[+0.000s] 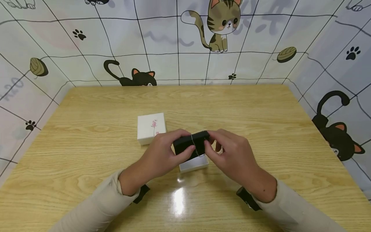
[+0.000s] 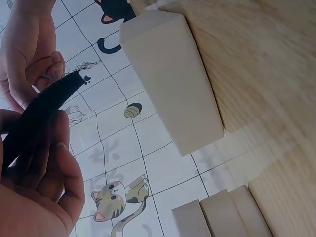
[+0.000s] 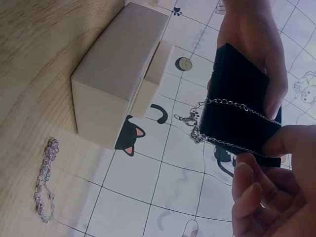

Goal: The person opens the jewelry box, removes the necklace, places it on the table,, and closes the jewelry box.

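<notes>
Both hands hold a flat black jewelry-box insert (image 1: 185,143), tilted above the table. A thin silver chain (image 3: 237,104) is wrapped across it, with its clasp end dangling off one edge in the right wrist view. My left hand (image 1: 159,153) grips the insert's left side, the thumb lying on its face near the chain. With thumb and fingers, my right hand (image 1: 232,153) pinches the right end, fingertips close to the chain strands (image 3: 237,146). Directly below is an open white box base (image 1: 193,164), partly covered by the insert.
A white box (image 1: 151,126) with a pink flower print stands behind the left hand. In the right wrist view, a pinkish silver beaded chain (image 3: 45,182) lies on the wooden table (image 1: 87,154). Cat-patterned cloth walls (image 1: 162,35) border the table's back and sides.
</notes>
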The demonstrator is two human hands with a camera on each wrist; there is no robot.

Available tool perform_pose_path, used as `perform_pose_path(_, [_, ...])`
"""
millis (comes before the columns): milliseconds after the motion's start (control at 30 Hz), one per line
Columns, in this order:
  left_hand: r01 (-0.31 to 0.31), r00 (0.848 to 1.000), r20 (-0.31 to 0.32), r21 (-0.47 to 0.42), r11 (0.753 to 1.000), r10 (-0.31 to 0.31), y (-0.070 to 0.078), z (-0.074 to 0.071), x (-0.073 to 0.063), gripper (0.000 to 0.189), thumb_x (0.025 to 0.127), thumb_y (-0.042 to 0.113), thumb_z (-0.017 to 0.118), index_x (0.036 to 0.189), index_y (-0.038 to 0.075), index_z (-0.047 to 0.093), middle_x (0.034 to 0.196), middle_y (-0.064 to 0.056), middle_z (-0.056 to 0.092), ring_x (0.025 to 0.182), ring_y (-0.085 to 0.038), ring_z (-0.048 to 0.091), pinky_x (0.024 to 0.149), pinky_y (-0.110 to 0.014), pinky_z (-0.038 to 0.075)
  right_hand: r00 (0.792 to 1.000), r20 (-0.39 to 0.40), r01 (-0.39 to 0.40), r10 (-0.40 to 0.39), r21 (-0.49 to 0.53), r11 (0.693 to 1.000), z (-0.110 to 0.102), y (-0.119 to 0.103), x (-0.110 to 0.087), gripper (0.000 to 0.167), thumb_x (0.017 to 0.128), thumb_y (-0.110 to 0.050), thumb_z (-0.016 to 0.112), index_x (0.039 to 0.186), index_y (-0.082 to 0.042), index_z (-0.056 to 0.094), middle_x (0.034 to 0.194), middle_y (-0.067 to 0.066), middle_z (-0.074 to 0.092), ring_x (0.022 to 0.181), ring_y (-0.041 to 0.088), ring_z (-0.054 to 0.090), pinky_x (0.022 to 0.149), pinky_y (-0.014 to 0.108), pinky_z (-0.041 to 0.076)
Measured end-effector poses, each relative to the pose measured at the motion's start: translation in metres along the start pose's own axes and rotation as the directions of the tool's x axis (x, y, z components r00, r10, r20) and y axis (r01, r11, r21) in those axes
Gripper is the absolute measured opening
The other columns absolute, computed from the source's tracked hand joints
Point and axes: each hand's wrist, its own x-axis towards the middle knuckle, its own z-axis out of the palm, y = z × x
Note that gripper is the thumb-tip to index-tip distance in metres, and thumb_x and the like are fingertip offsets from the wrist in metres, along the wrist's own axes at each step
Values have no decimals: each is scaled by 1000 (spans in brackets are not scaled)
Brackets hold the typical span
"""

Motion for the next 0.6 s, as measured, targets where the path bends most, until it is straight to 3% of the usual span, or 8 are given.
perform_pose_path(200, [14,1000,9,11,1000,-14,0,0,0,17,91,17,71,105,9,71,94,-1,74,74,-6,65,64,-23,56,1000,-24,-4,4,13,1000,0,1,0,30,78,-4,76,106,-1,65,72,0,71,54,6,57,50,18,46])
perform_pose_path(333, [-2,1000,16,20,1000,2,0,0,1,15,91,16,71,104,9,72,93,0,74,75,-5,64,65,-22,55,999,-46,6,-6,8,1000,0,1,1,33,76,-4,78,103,-3,59,71,0,71,53,6,57,49,18,45])
perform_pose_path(600, [-28,999,35,25,999,27,0,0,1,12,91,16,70,101,10,71,92,2,73,76,-5,63,67,-21,54,996,-68,48,-49,-22,999,0,1,3,30,76,-5,79,105,-4,69,87,6,73,57,10,59,49,21,47])
